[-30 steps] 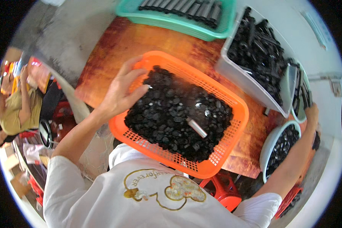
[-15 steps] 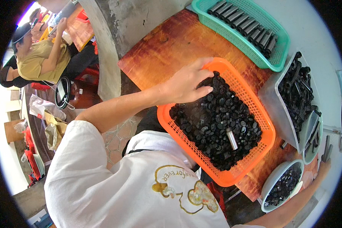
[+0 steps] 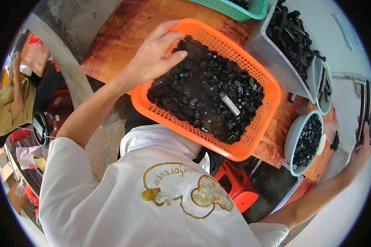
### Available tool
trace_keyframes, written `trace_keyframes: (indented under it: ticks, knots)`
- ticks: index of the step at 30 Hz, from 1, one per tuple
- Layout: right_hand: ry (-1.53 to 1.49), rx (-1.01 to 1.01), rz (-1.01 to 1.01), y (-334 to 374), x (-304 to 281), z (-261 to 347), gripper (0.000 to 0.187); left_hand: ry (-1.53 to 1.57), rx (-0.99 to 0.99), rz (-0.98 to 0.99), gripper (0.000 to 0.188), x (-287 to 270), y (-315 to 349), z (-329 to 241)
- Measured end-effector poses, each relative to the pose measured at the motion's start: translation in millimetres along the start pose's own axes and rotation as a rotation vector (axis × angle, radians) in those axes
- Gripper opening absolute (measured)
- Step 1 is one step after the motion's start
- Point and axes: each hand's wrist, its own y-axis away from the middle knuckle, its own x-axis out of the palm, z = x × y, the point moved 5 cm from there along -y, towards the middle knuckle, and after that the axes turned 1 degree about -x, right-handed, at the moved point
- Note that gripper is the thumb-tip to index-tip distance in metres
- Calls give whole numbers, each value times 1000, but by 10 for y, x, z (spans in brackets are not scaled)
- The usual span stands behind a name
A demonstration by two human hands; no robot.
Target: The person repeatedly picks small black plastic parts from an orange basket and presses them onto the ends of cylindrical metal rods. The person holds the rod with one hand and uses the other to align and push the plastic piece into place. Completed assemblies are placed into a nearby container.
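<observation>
My left hand is over the far-left end of an orange plastic basket, its thumb and fingers apart at the rim and nothing in them. Small black plastic pieces fill the basket, and a short shiny metal tube lies on top of them. Out at the far right, my right hand is closed round several long dark tubes standing roughly upright. The picture's bent rim distorts that hand, so the exact number of tubes is unclear.
A wooden table bears the baskets. Along its right side stand a clear bin of black parts, a pale bowl of small black pieces and a green basket. A red stool is below. Another person sits at left.
My view has shifted, so the basket and table appear farther left and higher. My right hand, with the dark tubes, shows higher at the right edge. My left hand remains at the basket's rim.
</observation>
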Motion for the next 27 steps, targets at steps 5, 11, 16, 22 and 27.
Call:
trace_keyframes:
  ticks: [5,11,16,22,27]
  knots:
    - [-524,181,-17,953,1080,681,47,-218,242,-82,56,-161,6,-411]
    - [-987,436,373,1914,2801,1124,55,1200,-147,285,88,239,131,-970]
    - [-1224,662,630,2306,3428,1365,50,1363,-566,144,40,397,128,-801]
    - [-1163,778,864,2419,3678,1263,48,1270,-803,259,38,526,189,-506]
    - [-994,752,989,2455,3712,1186,53,1108,-745,331,36,549,87,-391]
